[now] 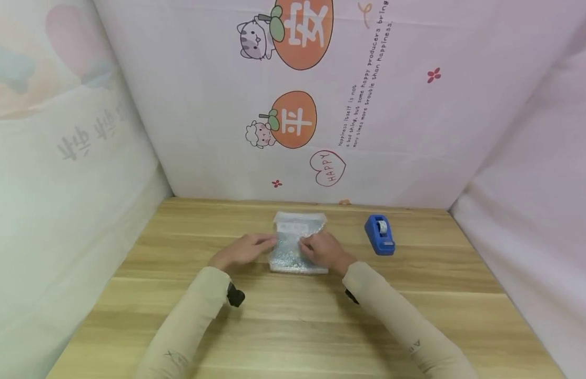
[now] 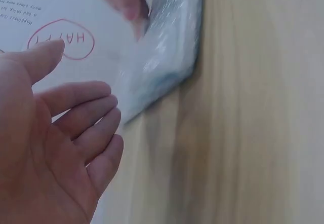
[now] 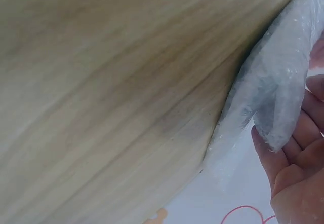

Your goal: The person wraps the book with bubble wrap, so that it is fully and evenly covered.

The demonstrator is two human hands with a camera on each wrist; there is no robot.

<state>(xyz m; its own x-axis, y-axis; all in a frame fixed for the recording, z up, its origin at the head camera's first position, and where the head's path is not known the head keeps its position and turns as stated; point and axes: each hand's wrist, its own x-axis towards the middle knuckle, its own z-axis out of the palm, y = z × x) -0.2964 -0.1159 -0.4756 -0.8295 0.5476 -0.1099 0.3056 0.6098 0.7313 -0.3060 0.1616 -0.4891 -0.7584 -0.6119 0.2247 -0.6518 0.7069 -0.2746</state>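
Note:
A flat package in clear bubble wrap [image 1: 293, 259] lies on the wooden table ahead of me. My right hand [image 1: 325, 249] grips a loose fold of the wrap along the right side. In the right wrist view, the fingers of that right hand [image 3: 298, 168] curl behind the raised edge of the bubble wrap [image 3: 283, 77]. At the package's left side is my left hand [image 1: 248, 248], its fingers relaxed and slightly bent. The left wrist view shows the left hand [image 2: 61, 117] with nothing in its palm, close to the wrap [image 2: 169, 41]. What lies inside the wrap cannot be made out.
A blue tape dispenser [image 1: 381, 235] with a roll of tape stands on the table [image 1: 293, 326], right of the package. White printed cloth [image 1: 217, 105] rises behind the table, and pale cloth walls [image 1: 534, 173] enclose both sides.

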